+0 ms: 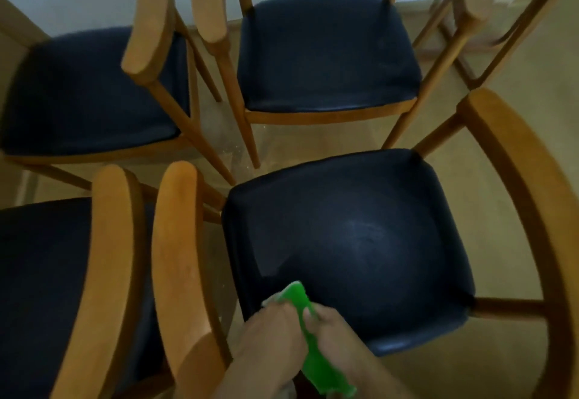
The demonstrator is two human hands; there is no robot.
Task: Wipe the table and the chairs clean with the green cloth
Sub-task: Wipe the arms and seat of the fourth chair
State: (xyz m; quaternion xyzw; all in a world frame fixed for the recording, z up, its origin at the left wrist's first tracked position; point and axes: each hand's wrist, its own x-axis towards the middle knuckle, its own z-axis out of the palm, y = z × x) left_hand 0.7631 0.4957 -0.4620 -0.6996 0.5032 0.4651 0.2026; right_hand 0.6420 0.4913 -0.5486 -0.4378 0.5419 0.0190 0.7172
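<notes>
1. Four wooden chairs with dark blue padded seats stand close together on a pale tan floor point(513, 63).
2. The near right chair point(351, 242) is the closest one, and its seat has a soft shine in the middle.
3. The bright green cloth point(310, 336) is at the front edge of that seat, bunched up between both hands.
4. The left hand point(269, 333) has its fingers curled round the cloth's top part.
5. The right hand point(332, 329) pinches the cloth from the other side.
6. The near left chair point(40, 273) sits just beside it, their curved wooden backs almost touching.
7. The far left chair point(87, 91) and far middle chair point(326, 50) stand behind.
</notes>
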